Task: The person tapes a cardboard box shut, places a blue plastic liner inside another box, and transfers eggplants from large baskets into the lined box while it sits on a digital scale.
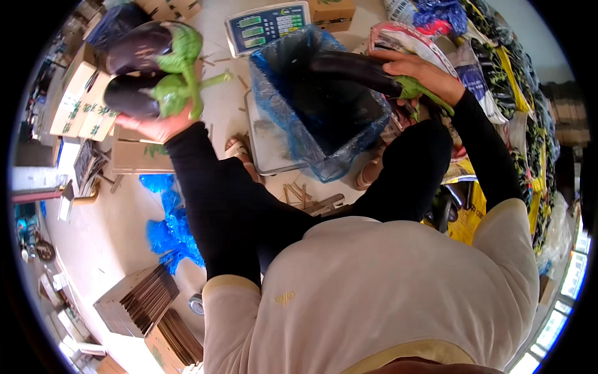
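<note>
My left hand [152, 128], palm up on the left, holds two dark purple eggplants. The larger eggplant [140, 44] lies above the smaller eggplant [131, 97], and both have green caps and stems pointing right. On the other side my right hand [425, 72] grips a long eggplant [357, 70] near its green cap. Its far end reaches over an open container lined with a blue plastic bag [273, 93]. The inside of the liner is dark, so its contents are hard to tell. This container stands on the metal platform of a scale [268, 140], between my feet.
The scale's display and keypad [268, 28] are beyond the container. Cartons [81, 100] are stacked at left, above blue plastic bags [173, 229] on the floor. Flattened cardboard [140, 299] lies lower left. Sacks of eggplants [490, 79] line the right. Wooden scraps [299, 194] lie underfoot.
</note>
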`<state>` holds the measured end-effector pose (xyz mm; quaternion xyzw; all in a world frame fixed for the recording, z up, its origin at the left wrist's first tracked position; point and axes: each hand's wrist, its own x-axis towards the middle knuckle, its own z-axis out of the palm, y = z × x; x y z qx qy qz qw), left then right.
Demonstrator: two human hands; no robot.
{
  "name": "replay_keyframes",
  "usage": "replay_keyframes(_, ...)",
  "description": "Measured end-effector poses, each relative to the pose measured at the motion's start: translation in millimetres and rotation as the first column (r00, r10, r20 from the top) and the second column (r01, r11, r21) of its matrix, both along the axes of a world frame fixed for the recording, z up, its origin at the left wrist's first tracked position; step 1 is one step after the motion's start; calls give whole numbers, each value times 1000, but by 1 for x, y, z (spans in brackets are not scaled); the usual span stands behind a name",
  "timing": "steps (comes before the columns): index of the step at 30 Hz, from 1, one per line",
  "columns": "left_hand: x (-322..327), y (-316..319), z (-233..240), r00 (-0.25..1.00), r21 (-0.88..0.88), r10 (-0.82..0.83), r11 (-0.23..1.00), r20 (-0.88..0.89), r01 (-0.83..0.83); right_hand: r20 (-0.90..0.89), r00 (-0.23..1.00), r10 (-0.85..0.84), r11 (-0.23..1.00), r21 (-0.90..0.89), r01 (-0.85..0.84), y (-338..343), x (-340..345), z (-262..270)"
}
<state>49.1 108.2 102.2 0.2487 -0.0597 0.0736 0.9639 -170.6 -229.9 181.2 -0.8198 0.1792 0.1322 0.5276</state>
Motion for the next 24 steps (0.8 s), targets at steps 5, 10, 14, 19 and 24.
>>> replay_keyframes(5,-18,-17,12,997,118,44,992,62,-51,-85,993,81,992,-86,-88,1,24,-10)
replay_keyframes(10,-40,-33,31,999,160,36,986,4,-36,-268,961,69,997,51,-57,12,85,-76)
replay_keyframes(14,-28,-34,27,993,177,6,984,114,-27,-329,944,3,1000,8,0,27,129,-163)
replay_keyframes(19,-31,-37,34,989,234,-73,971,127,42,-36,999,3,903,-429,-18,50,138,-299)
replay_keyframes(24,-35,-23,31,996,165,-26,986,85,12,31,993,-115,867,-485,116,110,132,-345)
